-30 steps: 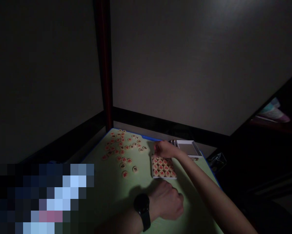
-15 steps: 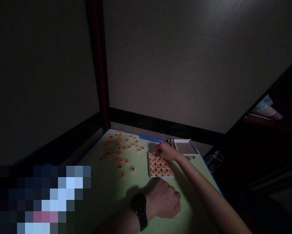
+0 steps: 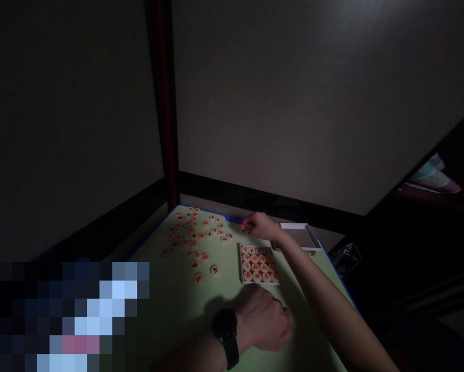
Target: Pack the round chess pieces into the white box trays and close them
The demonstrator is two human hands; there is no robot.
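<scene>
My left hand (image 3: pixel 266 319), with a black watch (image 3: pixel 225 324) on the wrist, is closed in a fist over the table just below a shallow white box (image 3: pixel 242 263). Its palm side is hidden. Rows of round xiangqi pieces (image 3: pixel 256 267) with red characters fill much of the box; the far row is darker. Beyond the box's far edge hovers my right hand (image 3: pixel 260 226), its fingers curled in. Whether a piece is between those fingertips I cannot make out. Loose xiangqi pieces (image 3: pixel 193 243), marked red or black, lie scattered to the left.
A white box lid or tray (image 3: pixel 299 236) lies at the table's far right. The pale green table (image 3: pixel 170 294) has a blue edge and stands in a corner by dark wall panels (image 3: pixel 271 113). Some clear packaging (image 3: pixel 345 258) sits beyond its right edge.
My right hand has lifted off the box's far row and moved up beyond its edge, uncovering the pieces there. My left hand stays closed below the box. The view has shifted slightly.
</scene>
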